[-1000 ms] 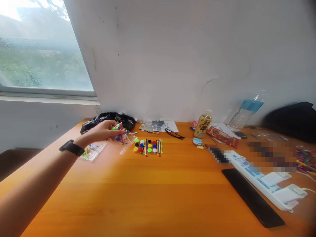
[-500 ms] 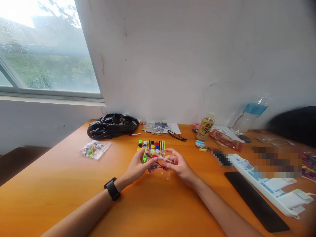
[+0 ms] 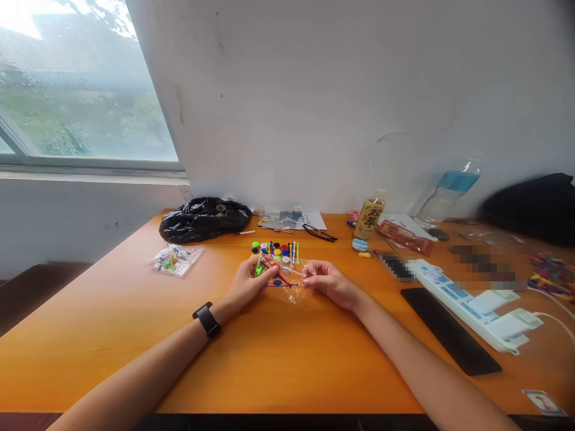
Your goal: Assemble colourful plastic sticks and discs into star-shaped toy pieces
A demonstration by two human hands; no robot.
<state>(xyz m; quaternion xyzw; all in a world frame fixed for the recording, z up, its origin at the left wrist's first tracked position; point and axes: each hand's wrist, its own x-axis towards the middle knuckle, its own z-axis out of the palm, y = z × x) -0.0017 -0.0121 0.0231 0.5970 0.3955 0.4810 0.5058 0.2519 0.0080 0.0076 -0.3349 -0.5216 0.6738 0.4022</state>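
My left hand (image 3: 247, 282), a black watch on its wrist, is closed on the left side of a clear plastic bag (image 3: 291, 293). Green, red and blue plastic pieces show in and around that bag. At its right edge the fingers of my right hand (image 3: 335, 285) are pinched together, by the end of a thin white stick (image 3: 293, 272). Whether they grip the stick, the bag or both is too small to tell. Just behind lie rows of small coloured discs (image 3: 277, 245) and thin coloured sticks (image 3: 294, 252), partly hidden by my hands.
To the left lies another clear bag of coloured parts (image 3: 173, 261), with a black plastic bag (image 3: 204, 220) behind. On the right are a drink bottle (image 3: 371, 215), a red packet (image 3: 406, 237), a white power strip (image 3: 467, 308) and a black flat strip (image 3: 449, 330).
The view has tipped down and shows the table's front edge. My right hand has drawn slightly away from my left, and the clear bag between them looks more spread out.
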